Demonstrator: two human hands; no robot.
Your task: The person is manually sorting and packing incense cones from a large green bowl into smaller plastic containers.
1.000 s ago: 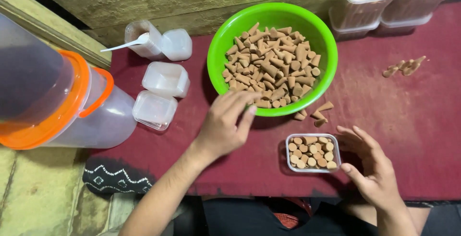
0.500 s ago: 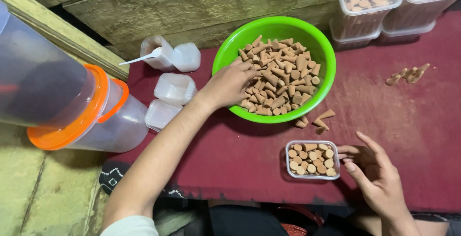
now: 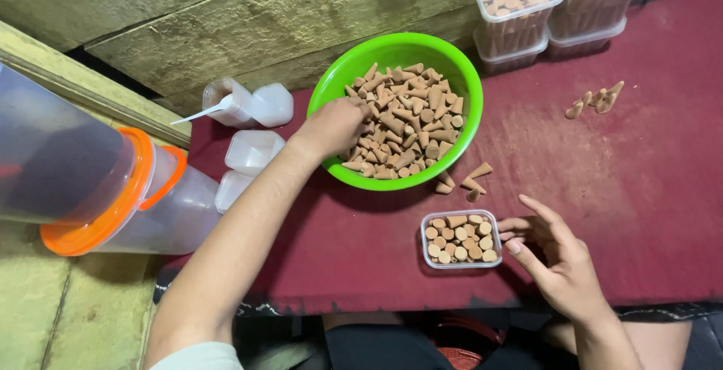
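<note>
Taking the green bowl (image 3: 459, 76) as the landmark, the far left of it holds a big clear tub with an orange lid (image 3: 98, 189), lying on its side past the edge of the bench (image 3: 640, 189), which is covered in dark red cloth. Between that tub and the bowl sit several small clear boxes (image 3: 252, 150), and behind them an open one with a white spoon (image 3: 203, 111) resting in it.

The left hand (image 3: 335, 125) reaches over the bowl's left rim and lies on the heap of brown cones (image 3: 410, 117) inside. Its fingers are curled downward into the cones; whether they pinch any cannot be told.

Just in front of the bowl's right side, a few loose cones (image 3: 471, 180) lie on the cloth. In front of those stands a small clear box packed with cones (image 3: 461, 239), standing on end with their round bases up.

The right hand (image 3: 561, 261) is just right of this box, its fingers spread and loosely bent, the fingertips touching or almost touching the box's right side, holding nothing.

Further right of the bowl, a little cluster of cones (image 3: 595, 101) lies well apart on the cloth. Behind the bowl to the right, two taller clear boxes filled with cones (image 3: 520, 8) stand against the wall.
</note>
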